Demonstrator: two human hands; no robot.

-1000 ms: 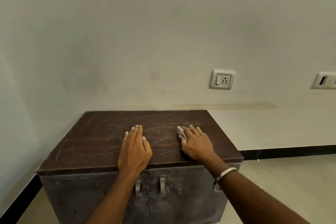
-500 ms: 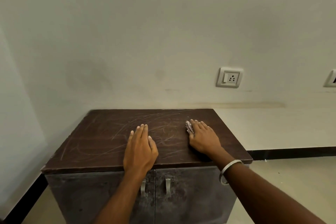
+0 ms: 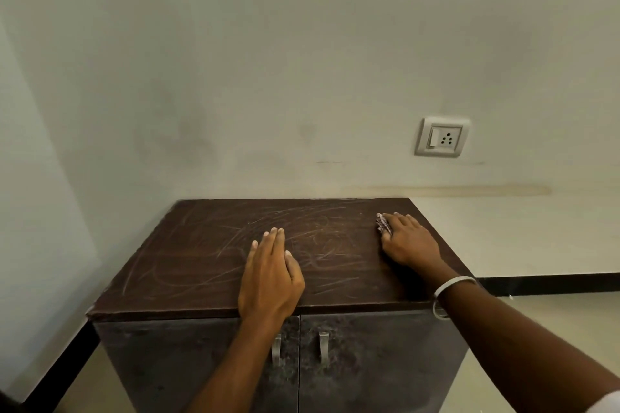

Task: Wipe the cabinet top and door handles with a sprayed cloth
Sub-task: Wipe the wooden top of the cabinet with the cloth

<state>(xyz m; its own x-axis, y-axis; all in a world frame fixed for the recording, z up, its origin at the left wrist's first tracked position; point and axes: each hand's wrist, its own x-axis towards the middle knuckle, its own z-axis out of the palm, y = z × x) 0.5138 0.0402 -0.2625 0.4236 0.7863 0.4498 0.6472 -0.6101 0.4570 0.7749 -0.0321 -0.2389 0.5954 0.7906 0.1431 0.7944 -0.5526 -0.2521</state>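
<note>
The right hand lies flat with straight fingers pressing the cloth onto the far right part of the cabinet top, most of the cloth hidden beneath it, likely so the palm's weight drives the wipe. The left hand rests flat and released near the front edge, holding nothing, seemingly to brace the body. Below, the two door handles hang on the doors, by my judgement not yet wiped.

Scratched matt wood cabinet top, metal handles, cloth.
</note>
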